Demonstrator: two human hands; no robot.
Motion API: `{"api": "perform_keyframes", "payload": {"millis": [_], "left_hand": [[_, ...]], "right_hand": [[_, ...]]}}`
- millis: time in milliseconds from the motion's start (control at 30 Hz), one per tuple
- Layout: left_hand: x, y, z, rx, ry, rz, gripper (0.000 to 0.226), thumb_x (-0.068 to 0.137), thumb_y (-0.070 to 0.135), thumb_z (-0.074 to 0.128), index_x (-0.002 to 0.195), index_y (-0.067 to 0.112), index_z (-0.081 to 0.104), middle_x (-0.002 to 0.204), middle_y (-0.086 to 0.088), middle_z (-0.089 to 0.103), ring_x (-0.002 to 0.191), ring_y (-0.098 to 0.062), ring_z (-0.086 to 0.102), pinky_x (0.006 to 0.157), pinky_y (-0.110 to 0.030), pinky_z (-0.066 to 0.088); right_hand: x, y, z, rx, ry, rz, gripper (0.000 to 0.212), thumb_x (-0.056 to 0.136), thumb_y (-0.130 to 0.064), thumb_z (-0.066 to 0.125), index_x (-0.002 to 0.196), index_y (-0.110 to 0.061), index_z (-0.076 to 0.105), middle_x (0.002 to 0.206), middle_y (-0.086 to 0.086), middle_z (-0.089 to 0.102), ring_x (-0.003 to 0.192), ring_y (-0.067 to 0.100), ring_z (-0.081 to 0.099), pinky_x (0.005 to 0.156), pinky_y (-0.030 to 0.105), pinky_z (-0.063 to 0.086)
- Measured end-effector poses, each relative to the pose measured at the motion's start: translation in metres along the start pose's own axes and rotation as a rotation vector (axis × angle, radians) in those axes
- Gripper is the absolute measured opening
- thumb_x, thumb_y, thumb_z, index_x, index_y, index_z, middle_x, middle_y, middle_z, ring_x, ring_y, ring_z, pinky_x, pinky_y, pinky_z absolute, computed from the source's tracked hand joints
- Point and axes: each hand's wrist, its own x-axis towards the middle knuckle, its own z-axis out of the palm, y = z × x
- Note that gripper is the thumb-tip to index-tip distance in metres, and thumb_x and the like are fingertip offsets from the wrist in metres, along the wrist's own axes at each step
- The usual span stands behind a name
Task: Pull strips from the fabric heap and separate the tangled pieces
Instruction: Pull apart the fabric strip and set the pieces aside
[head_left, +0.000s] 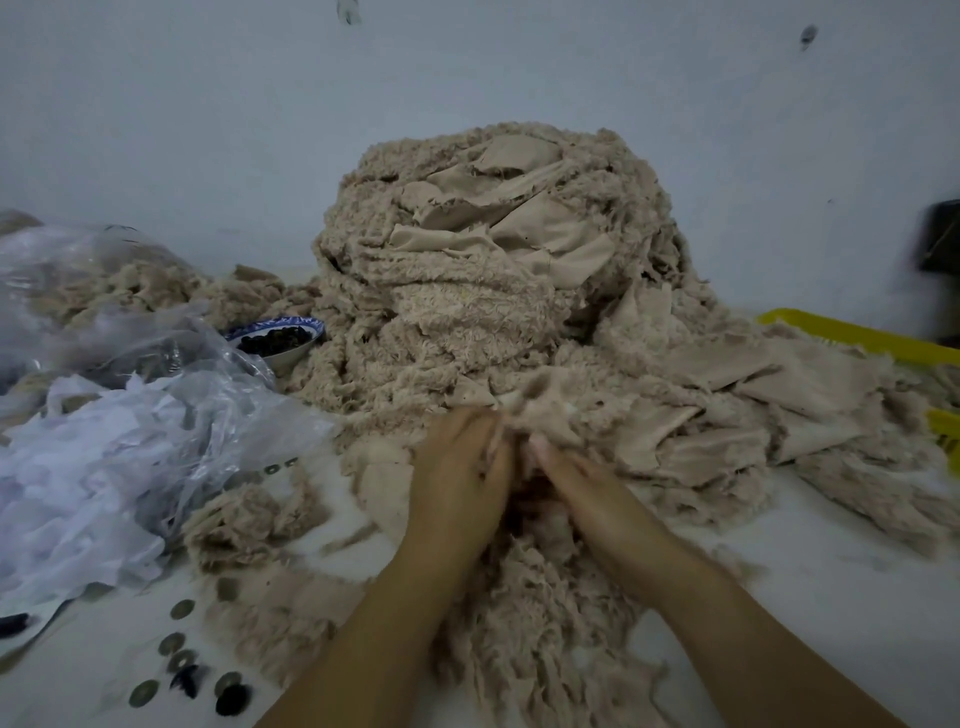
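Fabric heap (467, 291) on a white surface (831, 582), seen from the head camera. The heap is a tall mound of beige strips, each with a curly, fleece-like pile on one face and a smooth woven backing on the other. Smooth faces show near the top and on the right slope, and the edges are frayed. It stands against the pale wall (208, 130) and spreads rightward over a yellow tray (857, 338).

Both hands meet at the near foot of the heap, side by side and almost touching. The left hand (457, 467) lies back-up with its fingers curled into a tangled piece (540, 410) at the base. The right hand (576, 478) has its fingers bunched on the same piece, the tips partly buried in the pile. Loose strips (535, 623) trail from under the hands toward the viewer, between the forearms.

To the left lie a clear plastic bag (171, 395) over white scraps (78, 493), a blue-and-white bowl (291, 358) of dark items touching the heap's edge, and holed coins (179, 660) near the front.
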Motion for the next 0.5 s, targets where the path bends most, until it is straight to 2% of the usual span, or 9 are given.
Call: {"api": "perform_keyframes", "payload": {"millis": [67, 133, 167, 233, 300, 333, 400, 433, 500], "left_hand": [[-0.004, 0.009, 0.005, -0.020, -0.107, 0.156, 0.033, 0.087, 0.007, 0.054, 0.115, 0.001, 0.070, 0.116, -0.011, 0.064, 0.109, -0.017, 0.052, 0.096, -0.013, 0.036], [-0.004, 0.012, 0.008, -0.046, -0.117, 0.216, 0.037, 0.086, 0.002, 0.053, 0.119, 0.000, 0.070, 0.116, -0.011, 0.065, 0.108, -0.016, 0.053, 0.096, -0.009, 0.033], [-0.003, 0.011, 0.007, -0.079, -0.104, 0.191, 0.038, 0.087, 0.002, 0.051, 0.120, 0.001, 0.070, 0.117, -0.009, 0.064, 0.109, -0.016, 0.054, 0.097, -0.009, 0.034], [-0.001, 0.007, 0.004, -0.161, -0.055, 0.048, 0.039, 0.095, 0.003, 0.045, 0.126, 0.007, 0.068, 0.122, -0.001, 0.061, 0.114, -0.012, 0.053, 0.102, -0.013, 0.038], [-0.001, 0.001, 0.000, -0.229, 0.007, -0.160, 0.040, 0.101, 0.004, 0.042, 0.131, 0.016, 0.065, 0.126, 0.006, 0.062, 0.112, -0.008, 0.056, 0.103, -0.025, 0.045], [-0.001, -0.001, -0.002, -0.286, 0.049, -0.273, 0.041, 0.102, 0.006, 0.041, 0.132, 0.021, 0.064, 0.120, 0.012, 0.066, 0.103, -0.007, 0.060, 0.097, -0.028, 0.050], [0.002, -0.005, -0.005, -0.464, 0.152, -0.474, 0.043, 0.104, 0.010, 0.036, 0.126, 0.032, 0.066, 0.097, 0.021, 0.073, 0.078, -0.005, 0.065, 0.071, -0.022, 0.056], [0.004, -0.006, -0.006, -0.563, 0.210, -0.544, 0.046, 0.105, 0.010, 0.034, 0.120, 0.038, 0.067, 0.091, 0.020, 0.074, 0.073, -0.003, 0.066, 0.066, -0.021, 0.055], [0.007, -0.006, -0.008, -0.737, 0.324, -0.626, 0.055, 0.104, 0.008, 0.032, 0.103, 0.049, 0.069, 0.097, 0.011, 0.075, 0.085, -0.009, 0.070, 0.071, -0.029, 0.060]], "right_hand": [[0.002, -0.001, -0.001, 0.095, 0.044, 0.007, 0.052, 0.088, -0.068, 0.056, 0.109, -0.026, 0.075, 0.112, 0.003, 0.075, 0.111, 0.018, 0.069, 0.098, 0.036, 0.050], [0.005, -0.003, -0.006, 0.164, 0.168, 0.049, 0.044, 0.097, -0.054, 0.050, 0.104, -0.021, 0.078, 0.107, 0.006, 0.076, 0.110, 0.023, 0.069, 0.100, 0.041, 0.050], [0.007, -0.002, -0.009, 0.203, 0.220, 0.059, 0.045, 0.096, -0.053, 0.052, 0.109, -0.017, 0.076, 0.109, 0.008, 0.075, 0.110, 0.025, 0.069, 0.102, 0.044, 0.050], [0.007, -0.003, -0.014, 0.201, 0.260, 0.000, 0.059, 0.086, -0.062, 0.060, 0.121, -0.015, 0.069, 0.117, 0.007, 0.073, 0.112, 0.024, 0.068, 0.101, 0.046, 0.051], [0.003, -0.006, -0.014, -0.024, 0.255, -0.094, 0.053, 0.082, -0.061, 0.062, 0.116, -0.021, 0.071, 0.108, -0.004, 0.074, 0.105, 0.014, 0.069, 0.094, 0.035, 0.054], [0.002, -0.008, -0.013, -0.192, 0.247, -0.119, 0.042, 0.088, -0.053, 0.061, 0.114, -0.021, 0.070, 0.104, -0.007, 0.073, 0.101, 0.009, 0.067, 0.091, 0.028, 0.054], [0.004, -0.006, -0.012, -0.505, 0.235, -0.133, 0.024, 0.102, -0.024, 0.055, 0.119, -0.009, 0.064, 0.110, 0.001, 0.068, 0.102, 0.015, 0.063, 0.088, 0.021, 0.052], [0.006, -0.004, -0.013, -0.600, 0.235, -0.137, 0.024, 0.103, -0.017, 0.051, 0.120, -0.003, 0.060, 0.115, 0.006, 0.065, 0.103, 0.019, 0.061, 0.088, 0.023, 0.052], [0.006, -0.003, -0.013, -0.660, 0.264, -0.141, 0.030, 0.103, -0.022, 0.049, 0.127, -0.005, 0.058, 0.122, 0.007, 0.065, 0.104, 0.023, 0.062, 0.088, 0.032, 0.053]]}}
